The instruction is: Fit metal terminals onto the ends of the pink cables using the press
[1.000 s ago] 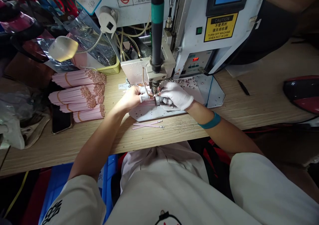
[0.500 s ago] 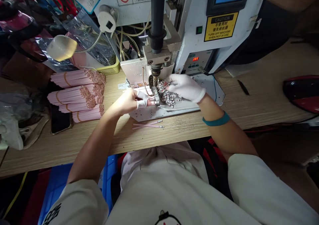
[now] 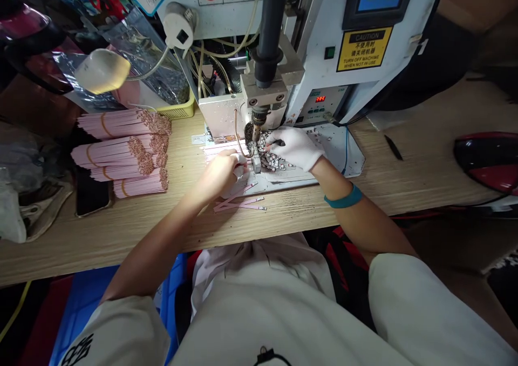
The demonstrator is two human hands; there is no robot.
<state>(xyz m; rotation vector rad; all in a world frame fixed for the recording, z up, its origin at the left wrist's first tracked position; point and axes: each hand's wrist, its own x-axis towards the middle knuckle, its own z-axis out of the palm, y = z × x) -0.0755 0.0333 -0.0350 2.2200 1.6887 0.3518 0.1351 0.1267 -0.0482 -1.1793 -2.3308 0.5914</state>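
"Where are the pink strips (image 3: 251, 207) laid?"
"Crossed on the desk (image 3: 182, 150), nearer than the left hand (image 3: 226, 170); judged light and bendy, best pinched mid-length."
"And the grips?"
"The left is curled; the right hand (image 3: 297, 147) is held at the chip-like parts (image 3: 274, 163). Whether anything is gripped cannot be told."
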